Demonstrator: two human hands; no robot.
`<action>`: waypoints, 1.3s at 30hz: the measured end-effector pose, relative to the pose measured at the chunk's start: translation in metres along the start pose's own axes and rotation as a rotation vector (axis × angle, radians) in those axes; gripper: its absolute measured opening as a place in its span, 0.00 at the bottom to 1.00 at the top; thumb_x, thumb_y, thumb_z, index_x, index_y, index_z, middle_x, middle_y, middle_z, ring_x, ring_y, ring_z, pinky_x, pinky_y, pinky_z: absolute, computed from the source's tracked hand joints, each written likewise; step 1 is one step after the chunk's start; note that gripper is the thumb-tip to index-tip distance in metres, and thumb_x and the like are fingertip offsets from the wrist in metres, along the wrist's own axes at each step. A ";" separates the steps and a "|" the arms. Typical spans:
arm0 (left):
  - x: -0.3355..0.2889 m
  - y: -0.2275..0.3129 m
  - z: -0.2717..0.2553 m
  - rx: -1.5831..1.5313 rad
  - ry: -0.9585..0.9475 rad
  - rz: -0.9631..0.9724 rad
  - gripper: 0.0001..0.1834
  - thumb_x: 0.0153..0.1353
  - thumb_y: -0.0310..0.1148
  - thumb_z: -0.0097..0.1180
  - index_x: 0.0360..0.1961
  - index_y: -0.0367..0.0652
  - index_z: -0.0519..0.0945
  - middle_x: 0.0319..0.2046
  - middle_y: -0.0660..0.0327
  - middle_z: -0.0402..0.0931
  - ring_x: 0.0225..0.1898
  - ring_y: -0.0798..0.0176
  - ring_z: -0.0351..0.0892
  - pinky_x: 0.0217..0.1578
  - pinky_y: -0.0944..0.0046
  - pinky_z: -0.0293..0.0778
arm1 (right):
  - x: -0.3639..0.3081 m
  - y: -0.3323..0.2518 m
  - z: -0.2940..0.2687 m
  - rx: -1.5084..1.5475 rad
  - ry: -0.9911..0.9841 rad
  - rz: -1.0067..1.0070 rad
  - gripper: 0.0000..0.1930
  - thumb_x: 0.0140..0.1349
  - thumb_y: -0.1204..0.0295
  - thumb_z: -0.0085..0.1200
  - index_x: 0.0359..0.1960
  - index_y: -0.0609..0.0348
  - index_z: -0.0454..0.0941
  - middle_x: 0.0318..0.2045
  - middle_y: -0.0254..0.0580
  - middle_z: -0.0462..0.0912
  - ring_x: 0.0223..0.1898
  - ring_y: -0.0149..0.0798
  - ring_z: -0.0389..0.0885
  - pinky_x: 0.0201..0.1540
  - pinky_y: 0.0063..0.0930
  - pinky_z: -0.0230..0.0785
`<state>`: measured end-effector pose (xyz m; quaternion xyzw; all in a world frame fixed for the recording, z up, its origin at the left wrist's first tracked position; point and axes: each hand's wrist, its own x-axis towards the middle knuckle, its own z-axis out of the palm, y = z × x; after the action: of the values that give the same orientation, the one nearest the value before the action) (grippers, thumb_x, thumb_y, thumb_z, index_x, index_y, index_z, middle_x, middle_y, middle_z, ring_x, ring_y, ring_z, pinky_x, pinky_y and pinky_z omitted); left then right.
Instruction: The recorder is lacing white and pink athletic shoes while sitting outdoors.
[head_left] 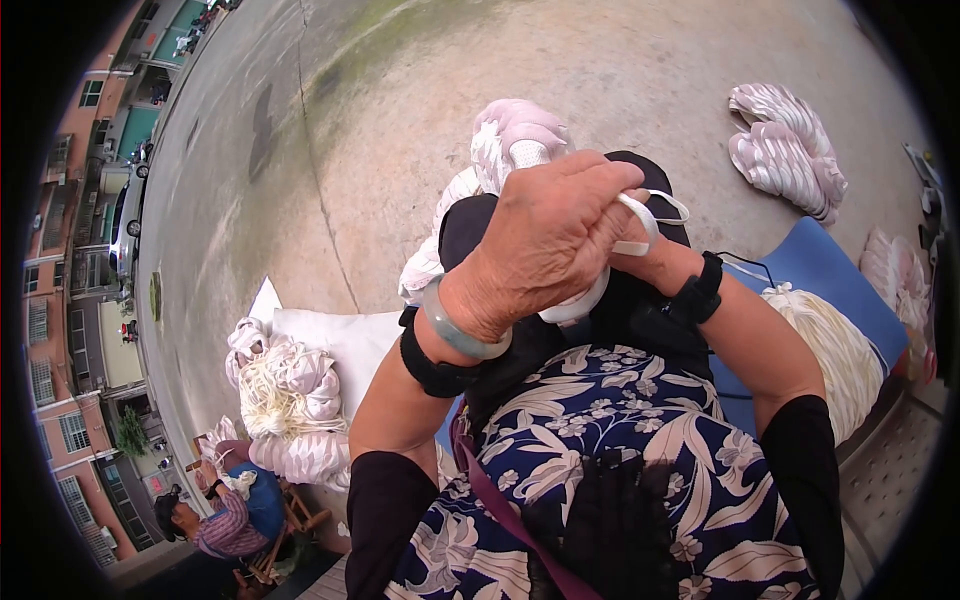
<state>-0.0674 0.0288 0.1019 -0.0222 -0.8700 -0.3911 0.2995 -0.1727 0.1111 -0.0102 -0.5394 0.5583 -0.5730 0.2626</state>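
Above my lap, my left hand (548, 228) and my right hand (645, 262) are together, both with curled fingers. A flat white lace (645, 222) loops out from between them at the right. My left hand, with a bangle at its wrist, covers most of my right fingers. A white perforated piece (530, 152), which looks like part of a shoe upper, shows just beyond my left knuckles. Under my hands a curved white edge (580, 303) is partly hidden. Past my knees lie stacked pink-and-white shoe uppers (520, 118).
A cream bundle of laces (825, 345) lies on a blue cloth (810, 260) at right. More stacked uppers (790, 150) rest on the concrete, far right. At left, another lace heap (285, 385) sits by a white sheet (345, 345). A seated person (225, 520) works at lower left.
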 end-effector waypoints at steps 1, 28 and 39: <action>0.003 0.009 0.006 0.039 -0.052 -0.015 0.13 0.57 0.24 0.53 0.44 0.37 0.77 0.30 0.57 0.76 0.26 0.66 0.73 0.29 0.68 0.71 | -0.003 -0.002 0.001 0.097 0.102 -0.124 0.10 0.50 0.72 0.56 0.36 0.53 0.78 0.28 0.47 0.77 0.30 0.44 0.78 0.34 0.36 0.69; -0.108 -0.049 0.025 0.369 0.239 -0.336 0.09 0.49 0.22 0.57 0.34 0.35 0.78 0.47 0.49 0.72 0.42 0.47 0.71 0.44 0.56 0.69 | -0.009 -0.013 0.012 -0.499 0.014 0.155 0.04 0.51 0.72 0.52 0.25 0.55 0.79 0.28 0.42 0.76 0.33 0.47 0.77 0.35 0.41 0.65; -0.110 -0.059 0.015 0.300 0.198 -0.312 0.08 0.50 0.20 0.57 0.33 0.37 0.79 0.45 0.52 0.75 0.37 0.54 0.74 0.40 0.61 0.71 | -0.001 -0.007 0.007 -0.422 -0.080 0.193 0.03 0.48 0.74 0.52 0.25 0.57 0.78 0.28 0.46 0.77 0.31 0.50 0.78 0.35 0.39 0.68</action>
<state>-0.0006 0.0196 -0.0044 0.1959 -0.8775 -0.2995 0.3192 -0.1637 0.1113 -0.0052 -0.5488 0.7039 -0.3939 0.2195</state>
